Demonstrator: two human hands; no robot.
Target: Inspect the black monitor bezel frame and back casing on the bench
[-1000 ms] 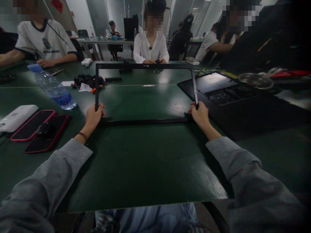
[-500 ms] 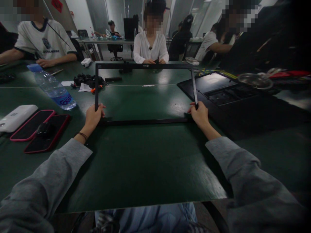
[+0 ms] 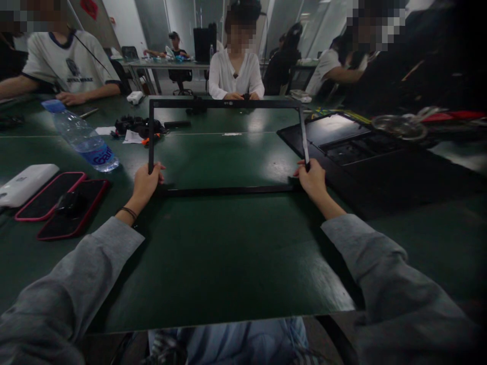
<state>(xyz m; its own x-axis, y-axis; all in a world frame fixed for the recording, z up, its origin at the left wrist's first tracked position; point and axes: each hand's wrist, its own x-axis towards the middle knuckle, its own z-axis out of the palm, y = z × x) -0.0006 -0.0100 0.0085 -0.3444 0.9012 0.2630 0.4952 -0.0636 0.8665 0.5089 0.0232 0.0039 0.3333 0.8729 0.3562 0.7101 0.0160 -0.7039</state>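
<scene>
A thin black rectangular screen bezel frame (image 3: 228,191) stands tilted on the green table (image 3: 224,253), its lower bar resting on the surface. My left hand (image 3: 145,183) is closed round the frame's left side bar near the lower corner. My right hand (image 3: 312,180) is closed round the right side bar near the other lower corner. Both arms wear grey sleeves, and a dark band sits on my left wrist.
A black opened laptop base (image 3: 342,142) lies at the right. At the left are a water bottle (image 3: 81,136), two red-edged phones (image 3: 61,200) and a white box (image 3: 26,183). Small dark parts (image 3: 139,126) lie behind the frame. Several people sit across the table.
</scene>
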